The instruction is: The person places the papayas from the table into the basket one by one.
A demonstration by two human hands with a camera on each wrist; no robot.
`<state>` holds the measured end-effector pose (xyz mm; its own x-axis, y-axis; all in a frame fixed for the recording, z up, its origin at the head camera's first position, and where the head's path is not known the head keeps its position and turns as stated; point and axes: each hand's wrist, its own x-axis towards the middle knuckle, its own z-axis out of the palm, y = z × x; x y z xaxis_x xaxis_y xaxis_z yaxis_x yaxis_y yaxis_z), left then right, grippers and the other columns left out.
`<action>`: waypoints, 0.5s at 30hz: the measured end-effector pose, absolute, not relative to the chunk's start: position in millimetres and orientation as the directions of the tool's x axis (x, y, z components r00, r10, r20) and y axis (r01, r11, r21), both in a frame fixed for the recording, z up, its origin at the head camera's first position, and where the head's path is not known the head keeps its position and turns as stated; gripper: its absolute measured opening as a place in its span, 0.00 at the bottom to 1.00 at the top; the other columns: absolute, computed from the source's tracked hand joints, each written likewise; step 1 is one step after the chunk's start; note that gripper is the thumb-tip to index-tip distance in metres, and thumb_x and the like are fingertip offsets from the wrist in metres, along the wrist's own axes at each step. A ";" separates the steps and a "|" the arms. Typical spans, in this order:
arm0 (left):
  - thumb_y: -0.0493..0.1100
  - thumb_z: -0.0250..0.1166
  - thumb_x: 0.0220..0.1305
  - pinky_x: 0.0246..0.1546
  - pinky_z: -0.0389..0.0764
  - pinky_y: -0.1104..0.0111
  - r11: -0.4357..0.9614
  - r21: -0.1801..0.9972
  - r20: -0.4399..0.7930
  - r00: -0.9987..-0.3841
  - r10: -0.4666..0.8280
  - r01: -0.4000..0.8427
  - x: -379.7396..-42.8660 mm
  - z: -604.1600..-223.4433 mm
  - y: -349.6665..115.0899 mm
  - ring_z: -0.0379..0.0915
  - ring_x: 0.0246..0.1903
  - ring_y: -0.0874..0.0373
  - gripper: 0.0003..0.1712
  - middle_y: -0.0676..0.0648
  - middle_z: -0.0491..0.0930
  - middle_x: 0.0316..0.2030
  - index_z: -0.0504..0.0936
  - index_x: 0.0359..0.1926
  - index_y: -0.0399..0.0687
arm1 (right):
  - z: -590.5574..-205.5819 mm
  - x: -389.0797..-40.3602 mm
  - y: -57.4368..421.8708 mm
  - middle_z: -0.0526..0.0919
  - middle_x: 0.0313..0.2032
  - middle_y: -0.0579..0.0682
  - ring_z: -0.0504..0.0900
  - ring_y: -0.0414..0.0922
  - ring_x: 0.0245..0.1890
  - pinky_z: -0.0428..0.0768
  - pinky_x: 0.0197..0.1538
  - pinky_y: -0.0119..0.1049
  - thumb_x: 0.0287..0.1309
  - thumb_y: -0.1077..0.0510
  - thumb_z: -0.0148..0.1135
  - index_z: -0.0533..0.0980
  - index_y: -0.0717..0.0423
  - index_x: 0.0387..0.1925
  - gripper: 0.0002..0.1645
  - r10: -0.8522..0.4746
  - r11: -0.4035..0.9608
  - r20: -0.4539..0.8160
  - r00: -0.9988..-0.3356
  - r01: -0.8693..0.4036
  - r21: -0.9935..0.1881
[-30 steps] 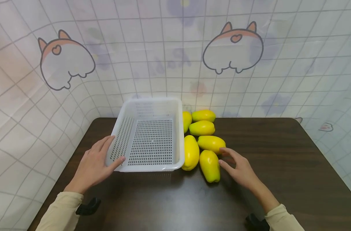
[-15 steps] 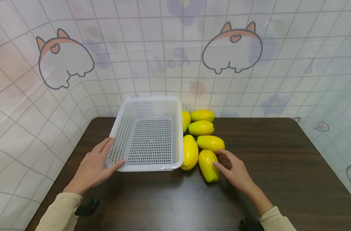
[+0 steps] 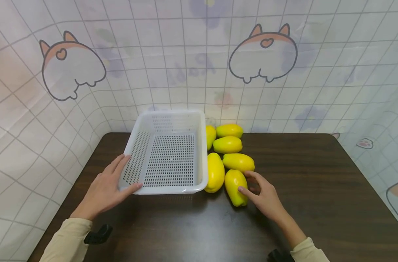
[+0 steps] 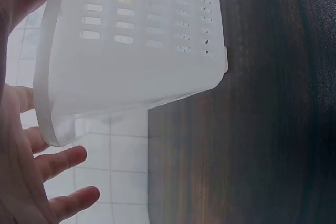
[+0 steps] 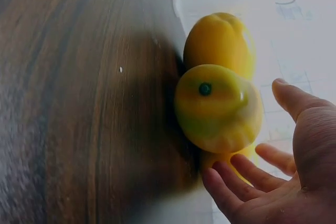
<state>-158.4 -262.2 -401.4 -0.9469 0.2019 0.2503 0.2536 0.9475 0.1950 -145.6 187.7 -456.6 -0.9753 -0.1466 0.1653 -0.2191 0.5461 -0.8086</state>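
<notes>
A white plastic basket [image 3: 168, 160] with slotted walls stands on the dark table. My left hand [image 3: 107, 185] rests at its near left corner, thumb over the rim and fingers along the left side. In the left wrist view the fingers of that hand [image 4: 31, 156] spread loosely beside the rim. My right hand [image 3: 266, 196] is at the nearest yellow mango [image 3: 235, 187], with the thumb over its right side. In the right wrist view this mango [image 5: 218, 111] shows its stem end, and the right hand's fingers [image 5: 226, 182] reach out loosely beside it.
Several more yellow mangoes lie along the basket's right side, among them one mango [image 3: 214, 173] close against it and another mango [image 3: 239, 162] behind the nearest one. The brown wooden table [image 3: 303, 174] ends at a patterned wall cloth [image 3: 258, 105].
My right hand has moved slightly left and nearer, its thumb going from beside the nearest mango to over it. The left hand stays at the basket corner.
</notes>
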 end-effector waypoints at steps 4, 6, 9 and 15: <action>0.73 0.57 0.47 0.44 0.70 0.46 0.943 0.229 0.241 -0.953 0.185 0.241 -159.7 -402.6 -263.2 0.66 0.51 0.43 0.55 0.43 0.53 0.68 0.50 0.69 0.51 | -457.9 -145.3 187.5 0.73 0.56 0.49 0.75 0.47 0.53 0.77 0.47 0.40 0.51 0.43 0.62 0.65 0.49 0.58 0.34 -0.132 0.548 0.151 -0.980 -0.199 -0.812; 0.73 0.57 0.47 0.46 0.69 0.45 0.942 0.243 0.235 -0.956 0.176 0.233 -160.1 -403.2 -263.8 0.65 0.53 0.42 0.55 0.43 0.52 0.68 0.50 0.69 0.50 | -458.8 -145.2 187.3 0.72 0.56 0.49 0.74 0.47 0.53 0.77 0.47 0.40 0.51 0.42 0.62 0.65 0.49 0.58 0.35 -0.126 0.549 0.139 -0.982 -0.186 -0.815; 0.73 0.57 0.48 0.49 0.66 0.43 0.941 0.255 0.223 -0.960 0.167 0.223 -160.4 -404.2 -265.2 0.61 0.58 0.40 0.56 0.42 0.51 0.69 0.48 0.70 0.49 | -460.1 -145.1 186.5 0.72 0.57 0.49 0.74 0.47 0.54 0.77 0.47 0.40 0.50 0.41 0.62 0.64 0.48 0.59 0.36 -0.116 0.550 0.119 -0.986 -0.164 -0.819; 0.70 0.58 0.50 0.48 0.66 0.45 0.923 0.323 0.190 -0.970 0.155 0.211 -159.1 -407.2 -271.6 0.60 0.58 0.43 0.56 0.42 0.50 0.69 0.42 0.71 0.52 | -462.7 -144.6 183.3 0.72 0.57 0.50 0.74 0.48 0.55 0.78 0.46 0.39 0.49 0.40 0.63 0.63 0.47 0.60 0.38 -0.103 0.547 0.086 -0.991 -0.128 -0.827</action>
